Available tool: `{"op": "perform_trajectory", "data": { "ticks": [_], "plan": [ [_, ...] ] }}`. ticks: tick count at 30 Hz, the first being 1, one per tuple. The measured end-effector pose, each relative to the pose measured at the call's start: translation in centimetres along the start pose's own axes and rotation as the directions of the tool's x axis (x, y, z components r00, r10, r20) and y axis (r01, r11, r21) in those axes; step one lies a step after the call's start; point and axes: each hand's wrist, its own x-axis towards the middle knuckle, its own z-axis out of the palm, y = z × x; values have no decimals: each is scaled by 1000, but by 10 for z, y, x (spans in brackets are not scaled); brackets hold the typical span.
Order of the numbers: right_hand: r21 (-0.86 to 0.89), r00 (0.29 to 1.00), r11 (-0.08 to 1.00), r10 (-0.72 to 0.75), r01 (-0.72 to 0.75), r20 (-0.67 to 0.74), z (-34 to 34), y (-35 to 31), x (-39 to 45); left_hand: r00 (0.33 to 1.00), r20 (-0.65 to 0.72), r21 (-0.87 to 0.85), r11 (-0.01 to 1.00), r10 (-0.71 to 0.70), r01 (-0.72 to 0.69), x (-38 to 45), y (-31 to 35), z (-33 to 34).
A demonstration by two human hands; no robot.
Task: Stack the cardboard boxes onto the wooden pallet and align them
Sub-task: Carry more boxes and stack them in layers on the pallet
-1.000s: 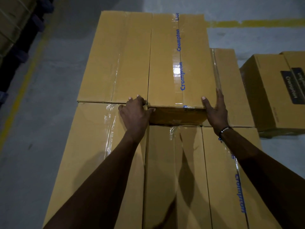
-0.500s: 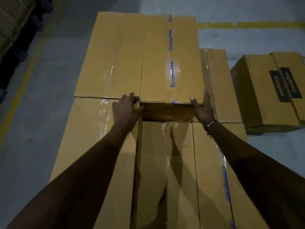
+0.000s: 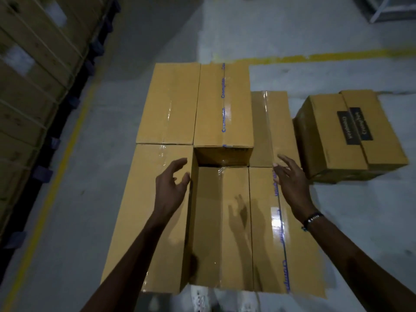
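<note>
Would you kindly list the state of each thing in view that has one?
left hand: open, off the boxes
right hand: open, holding nothing
box with blue tape: taped shut, on the upper layer, flush beside its left neighbour
boxes in the lower layer: taped shut, side by side
box on the floor: shut, apart from the stack

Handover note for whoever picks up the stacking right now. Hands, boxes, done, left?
Left hand: open, holding nothing, above the near boxes.
Right hand: open, holding nothing.
Taped box sits on the upper layer, flush beside the far-left box.
Lower far-right box has nothing on it.
Loose boxes sit on the floor to the right.
Left: stack them, align. The pallet is hidden.
</note>
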Motion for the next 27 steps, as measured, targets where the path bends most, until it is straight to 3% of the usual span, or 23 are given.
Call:
{"op": "perform_trajectory", "data": {
  "ticks": [11, 18, 27],
  "plan": [
    [89, 997, 994, -67, 64, 35, -160, -127, -215, 997, 18, -84, 994, 73, -71, -194, 206, -83],
    [194, 996, 980, -28, 43, -82, -252, -129, -346, 996, 38, -216, 974, 83, -73, -318, 266, -89],
    [228, 958, 970, -18, 87, -287, -357, -109, -460, 986, 147, -416, 909, 82, -13, -399, 331, -24]
  ]
}}
